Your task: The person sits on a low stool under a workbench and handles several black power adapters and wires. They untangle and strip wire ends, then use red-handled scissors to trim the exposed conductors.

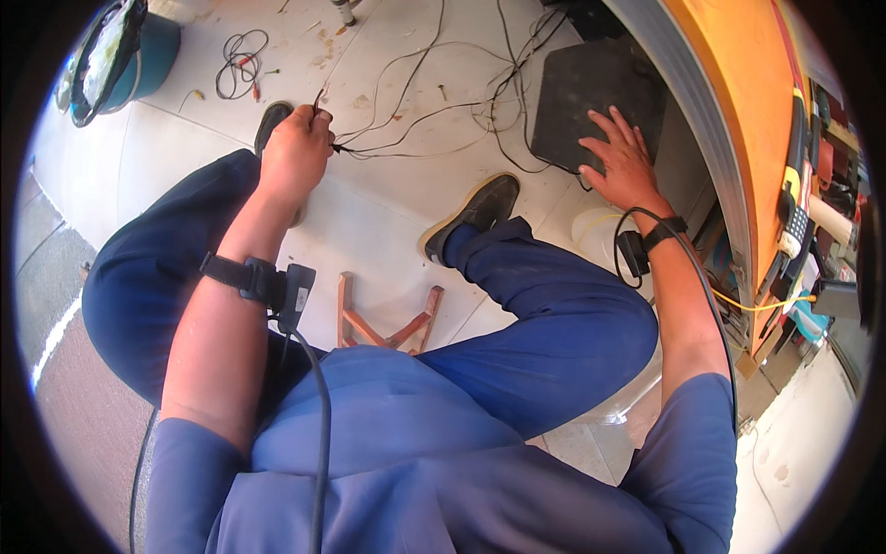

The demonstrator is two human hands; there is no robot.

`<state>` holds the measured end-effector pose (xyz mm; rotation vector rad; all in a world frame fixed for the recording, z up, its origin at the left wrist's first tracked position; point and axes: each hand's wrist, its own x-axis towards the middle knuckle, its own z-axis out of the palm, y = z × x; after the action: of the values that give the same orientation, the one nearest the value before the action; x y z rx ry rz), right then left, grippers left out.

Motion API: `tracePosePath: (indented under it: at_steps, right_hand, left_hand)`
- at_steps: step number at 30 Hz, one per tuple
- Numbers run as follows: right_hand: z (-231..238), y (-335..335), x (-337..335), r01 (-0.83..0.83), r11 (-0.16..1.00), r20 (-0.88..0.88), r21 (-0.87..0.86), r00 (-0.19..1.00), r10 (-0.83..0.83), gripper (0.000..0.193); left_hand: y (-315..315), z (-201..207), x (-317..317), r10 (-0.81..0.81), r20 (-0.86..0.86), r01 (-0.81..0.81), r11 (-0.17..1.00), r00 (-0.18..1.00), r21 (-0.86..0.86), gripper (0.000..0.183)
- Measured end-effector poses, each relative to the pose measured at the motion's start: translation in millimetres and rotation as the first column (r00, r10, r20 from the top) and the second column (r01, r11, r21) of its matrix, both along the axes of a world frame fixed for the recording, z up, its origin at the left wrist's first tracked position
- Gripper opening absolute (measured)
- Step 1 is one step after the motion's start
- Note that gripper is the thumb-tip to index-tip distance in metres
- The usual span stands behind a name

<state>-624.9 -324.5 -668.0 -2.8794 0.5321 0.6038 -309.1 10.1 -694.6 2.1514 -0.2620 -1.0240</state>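
Head view, left hand [297,152] clenched on dark cable [341,149], right hand [624,159] splayed over black panel [568,106], wires [504,89] snarled between, coiled cord [245,62], teal bucket [161,60] toward left edge of floor [369,222]

The left forearm [221,319] reaches toward the far side, the left hand [297,152] curled closed. The right forearm [688,309] stretches far on the right, the right hand [624,168] palm down with fingers [605,126] spread.
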Motion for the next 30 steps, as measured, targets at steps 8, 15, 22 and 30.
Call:
tracePosePath:
  at_steps: [8,15,22,30]
  right_hand:
    - [13.3,-3.6,-12.7,0.007,0.999,-0.076,-0.044,0.997,-0.01,0.039]
    - [-2.1,6.8,-0.9,-0.002,1.0,-0.118,-0.006,0.993,0.001,0.038]
    - [11.0,0.4,-33.0,-0.067,0.991,-0.311,-0.117,0.95,0.028,0.038]
    - [-0.4,-4.7,-44.9,-0.096,0.976,-0.078,-0.195,0.994,0.082,0.031]
  left_hand:
    - [-0.1,-10.9,10.0,0.04,-0.014,-0.04,0.999,0.999,0.02,0.028]
    - [4.6,-12.9,12.1,0.072,-0.029,-0.072,0.997,0.997,0.01,0.028]
    - [2.4,-11.8,10.4,0.064,-0.051,-0.063,0.998,0.997,0.022,0.03]
    - [0.4,-7.8,10.0,0.069,-0.04,-0.068,0.997,0.997,0.029,0.031]
